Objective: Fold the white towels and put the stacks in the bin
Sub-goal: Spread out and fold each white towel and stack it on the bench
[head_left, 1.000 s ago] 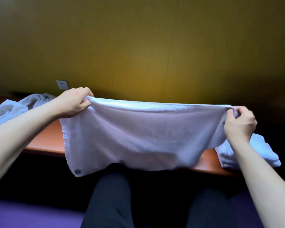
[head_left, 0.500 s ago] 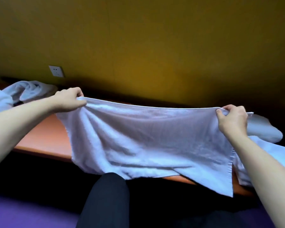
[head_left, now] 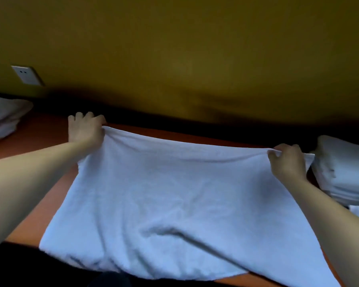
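Near edge of the white towel (head_left: 174,204) hangs just off the front of the orange worktop (head_left: 39,131), rest lies spread on it, long axis running L–R. Both grips sit at the far edge: left hand (head_left: 85,129) pinches the far-left corner, right hand (head_left: 286,162) the far-right, so the fold likely comes toward the body. Folded towel stack (head_left: 344,170) just beside the right hand; another pile (head_left: 2,119) far left. Wall socket (head_left: 26,75) behind. No readable writing.
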{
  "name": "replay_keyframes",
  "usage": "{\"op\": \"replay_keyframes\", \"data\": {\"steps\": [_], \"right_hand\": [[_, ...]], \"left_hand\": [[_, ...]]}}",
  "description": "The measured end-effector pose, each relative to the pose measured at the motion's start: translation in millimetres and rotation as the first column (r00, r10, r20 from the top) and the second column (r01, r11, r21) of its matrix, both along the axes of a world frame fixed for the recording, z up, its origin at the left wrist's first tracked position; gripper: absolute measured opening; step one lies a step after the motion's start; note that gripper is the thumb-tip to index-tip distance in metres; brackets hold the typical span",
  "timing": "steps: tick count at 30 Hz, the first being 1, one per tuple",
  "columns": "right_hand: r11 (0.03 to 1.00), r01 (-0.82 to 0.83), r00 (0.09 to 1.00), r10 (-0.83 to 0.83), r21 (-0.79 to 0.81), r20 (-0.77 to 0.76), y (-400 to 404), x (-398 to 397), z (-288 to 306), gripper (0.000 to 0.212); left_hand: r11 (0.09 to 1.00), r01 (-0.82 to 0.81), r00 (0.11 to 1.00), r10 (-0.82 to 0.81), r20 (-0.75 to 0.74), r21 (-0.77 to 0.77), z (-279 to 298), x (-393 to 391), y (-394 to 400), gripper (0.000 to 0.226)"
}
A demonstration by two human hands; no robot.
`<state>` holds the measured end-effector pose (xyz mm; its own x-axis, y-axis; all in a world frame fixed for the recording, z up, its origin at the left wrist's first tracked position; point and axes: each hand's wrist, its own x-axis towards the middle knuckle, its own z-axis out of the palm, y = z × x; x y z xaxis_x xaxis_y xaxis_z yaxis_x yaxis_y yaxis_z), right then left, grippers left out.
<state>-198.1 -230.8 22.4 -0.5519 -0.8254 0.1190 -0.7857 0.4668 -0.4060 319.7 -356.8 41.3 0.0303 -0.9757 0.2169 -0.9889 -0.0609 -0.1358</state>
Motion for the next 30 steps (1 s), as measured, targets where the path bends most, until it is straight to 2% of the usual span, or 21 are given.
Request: {"op": "replay_keyframes", "data": {"steps": [3, 5, 8, 10, 12, 17, 19, 23, 27, 30], "right_hand": [[1.0, 0.009, 1.0, -0.009, -0.002, -0.008, -14.6, -5.8, -8.4, 0.03], [0.999, 0.02, 1.0, -0.02, -0.036, 0.017, -19.8, -8.0, -10.8, 0.029], [0.999, -0.038, 0.996, 0.041, -0.033, 0.083, -14.5, -5.6, -17.2, 0.041], [0.995, -0.104, 0.992, 0.104, -0.009, 0.074, -1.5, -0.6, -26.1, 0.05], [0.987, -0.159, 0.987, 0.16, 0.014, -0.023, 13.3, 5.4, -39.2, 0.052], [0.947, -0.213, 0.965, 0.243, 0.24, -0.103, 41.5, 13.1, -76.1, 0.061], [0.931, -0.226, 0.959, 0.265, 0.286, -0.104, 46.3, 11.6, -87.6, 0.066], [0.929, -0.24, 0.953, 0.281, 0.281, -0.115, 42.9, 5.4, -98.0, 0.073], [0.936, -0.207, 0.958, 0.253, 0.284, -0.135, 30.3, 6.0, -100.4, 0.069], [0.934, -0.193, 0.962, 0.24, 0.301, -0.128, 27.6, 8.0, -97.6, 0.07]], "left_hand": [[0.997, -0.022, 0.999, 0.02, -0.03, -0.073, -8.8, -19.5, -16.6, 0.027], [0.991, -0.087, 0.988, 0.073, -0.137, -0.097, -7.7, -32.3, -19.9, 0.032], [0.991, -0.116, 0.969, 0.098, -0.228, -0.067, -14.5, -48.9, 0.4, 0.057], [0.997, -0.072, 0.962, 0.061, -0.267, -0.03, -29.4, -57.4, 31.2, 0.058], [0.999, -0.042, 0.949, 0.05, -0.311, 0.034, -50.2, -58.6, 66.6, 0.058], [0.942, -0.08, 0.936, 0.183, -0.3, 0.327, -104.0, -40.5, 122.3, 0.068], [0.94, -0.056, 0.939, 0.164, -0.301, 0.336, -113.8, -37.1, 124.0, 0.068], [0.949, -0.032, 0.944, 0.132, -0.303, 0.315, -118.4, -29.2, 99.4, 0.068], [0.953, 0.064, 0.96, 0.022, -0.28, 0.297, -120.2, -16.7, 71.6, 0.07], [0.962, 0.079, 0.964, -0.008, -0.266, 0.26, -117.7, -18.1, 69.1, 0.071]]}}
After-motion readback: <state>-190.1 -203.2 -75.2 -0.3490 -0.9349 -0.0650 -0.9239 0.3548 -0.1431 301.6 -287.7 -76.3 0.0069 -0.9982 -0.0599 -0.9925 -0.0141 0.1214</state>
